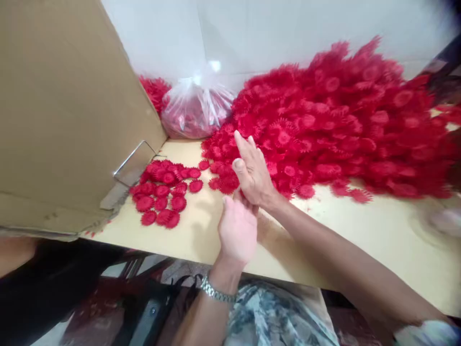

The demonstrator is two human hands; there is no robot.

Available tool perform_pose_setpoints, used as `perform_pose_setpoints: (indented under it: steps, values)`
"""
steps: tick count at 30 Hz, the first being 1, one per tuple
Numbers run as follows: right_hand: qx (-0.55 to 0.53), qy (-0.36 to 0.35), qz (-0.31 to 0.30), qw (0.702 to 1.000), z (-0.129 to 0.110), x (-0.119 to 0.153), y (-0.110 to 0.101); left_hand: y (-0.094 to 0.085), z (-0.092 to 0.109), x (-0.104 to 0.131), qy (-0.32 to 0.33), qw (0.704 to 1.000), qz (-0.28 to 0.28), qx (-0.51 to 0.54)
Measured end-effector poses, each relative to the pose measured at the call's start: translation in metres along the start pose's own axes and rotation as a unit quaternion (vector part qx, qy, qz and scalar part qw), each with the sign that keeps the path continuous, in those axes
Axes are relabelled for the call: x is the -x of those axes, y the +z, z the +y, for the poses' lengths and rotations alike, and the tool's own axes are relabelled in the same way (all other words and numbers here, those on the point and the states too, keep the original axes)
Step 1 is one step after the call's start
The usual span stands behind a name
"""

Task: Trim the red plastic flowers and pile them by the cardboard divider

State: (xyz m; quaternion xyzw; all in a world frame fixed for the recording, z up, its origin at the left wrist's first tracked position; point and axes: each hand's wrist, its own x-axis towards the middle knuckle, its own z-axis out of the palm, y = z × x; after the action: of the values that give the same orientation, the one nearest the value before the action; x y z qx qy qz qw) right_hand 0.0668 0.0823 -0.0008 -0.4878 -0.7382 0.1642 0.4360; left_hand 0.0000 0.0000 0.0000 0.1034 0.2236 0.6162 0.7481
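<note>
My left hand (238, 228), with a metal watch band on its wrist, is palm up over the table's front part. Its fingers are mostly hidden behind my right hand (252, 173), which touches it from above. The fingers of my right hand are stretched out, and nothing shows in them. Behind and to the right lies a large heap of red flower-like discs (324, 129) with toothed edges. To the left of my hands, a small group of the same red discs (162, 190) lies loose on the pale yellow table (201, 221).
A tall cardboard panel (72, 105) stands at the left, with a bent metal wire (129, 158) by its lower edge. A tied clear plastic bag (196, 108) of red pieces rests against the white wall (245, 33). Someone's dark clothing shows at lower left.
</note>
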Motion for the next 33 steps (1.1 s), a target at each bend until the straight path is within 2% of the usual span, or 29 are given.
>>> perform_pose_setpoints:
  steps: [3, 7, 9, 12, 15, 20, 33]
  values:
    - [-0.071, 0.015, -0.018, 0.997, -0.006, 0.009, 0.0, -0.008, 0.0, -0.003, 0.01, 0.999, 0.027, -0.027]
    - [-0.227, 0.135, -0.03, 0.964, -0.007, 0.011, -0.016, -0.013, 0.01, -0.001, -0.009, 0.999, 0.032, -0.027]
    - [-0.258, 0.154, -0.034, 0.953, -0.004, 0.013, -0.027, -0.014, 0.016, 0.002, -0.027, 0.999, 0.035, -0.029]
    - [-0.244, 0.16, -0.065, 0.954, 0.003, 0.021, -0.041, -0.018, 0.021, 0.006, -0.034, 0.997, 0.033, -0.066]
    - [-0.219, 0.177, -0.101, 0.954, 0.012, 0.033, -0.048, -0.024, 0.019, 0.01, -0.013, 0.99, 0.023, -0.136]
    - [-0.184, 0.18, -0.09, 0.962, 0.016, 0.047, -0.057, -0.028, 0.015, 0.017, 0.011, 0.973, 0.013, -0.231]
    - [-0.094, 0.119, -0.151, 0.977, 0.008, 0.06, -0.071, -0.025, 0.012, 0.022, -0.041, 0.954, 0.04, -0.295]
